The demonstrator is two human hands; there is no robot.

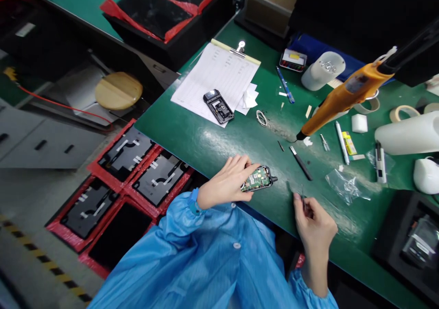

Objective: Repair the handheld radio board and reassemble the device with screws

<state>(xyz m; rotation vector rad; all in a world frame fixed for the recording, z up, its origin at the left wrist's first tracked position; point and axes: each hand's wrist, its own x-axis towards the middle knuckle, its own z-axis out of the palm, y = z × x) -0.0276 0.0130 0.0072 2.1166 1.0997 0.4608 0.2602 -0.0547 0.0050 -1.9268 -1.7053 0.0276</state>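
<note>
My left hand point(233, 178) is closed around a small black handheld device point(258, 179) near the table's front edge. Its casing lies open, baring a green circuit board, and a short stub sticks out on the right. Part of the device is hidden under my fingers. To the right, my right hand point(313, 219) pinches thin dark tweezers point(303, 199), tips pointing away from me, apart from the device. Beyond the hands lie a craft knife point(301, 163) and a short dark bit point(281, 146). A black device housing point(218, 106) rests on the paper sheets point(214, 71) of a clipboard.
An orange electric screwdriver point(343, 99) hangs over the green table point(192, 139). Around it are a white cup point(323, 71), a blue pen point(285, 84), tape rolls point(404, 113) and a plastic bag point(347, 186). Red-edged trays point(121, 192) sit low at left; a black foam tray point(394, 231) lies right.
</note>
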